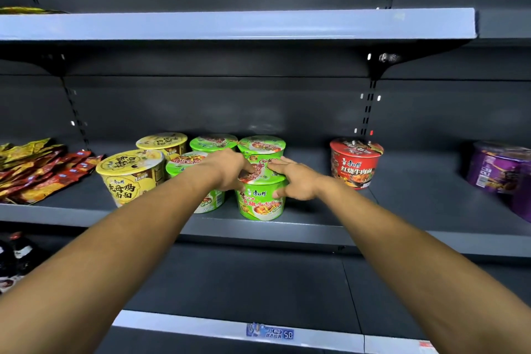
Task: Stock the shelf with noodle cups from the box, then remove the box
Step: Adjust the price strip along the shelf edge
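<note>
A green noodle cup (261, 204) stands at the front of the middle shelf (316, 227). My left hand (225, 169) grips its left rim, fingers curled over the lid. My right hand (293, 181) holds the right side, with the fingers lying over the lid and the thumb on the wall. Behind and to the left stand three more green cups (212, 143) and two yellow cups (129, 175). Further right on the same shelf is a red cup (355, 164). The box is out of view.
Purple cups (500, 169) sit at the far right of the shelf. Red and yellow snack packets (37, 169) lie piled at the left. The upper shelf (230, 24) hangs overhead. A lower shelf edge carries a price tag (270, 331). Dark bottles (14, 256) stand lower left.
</note>
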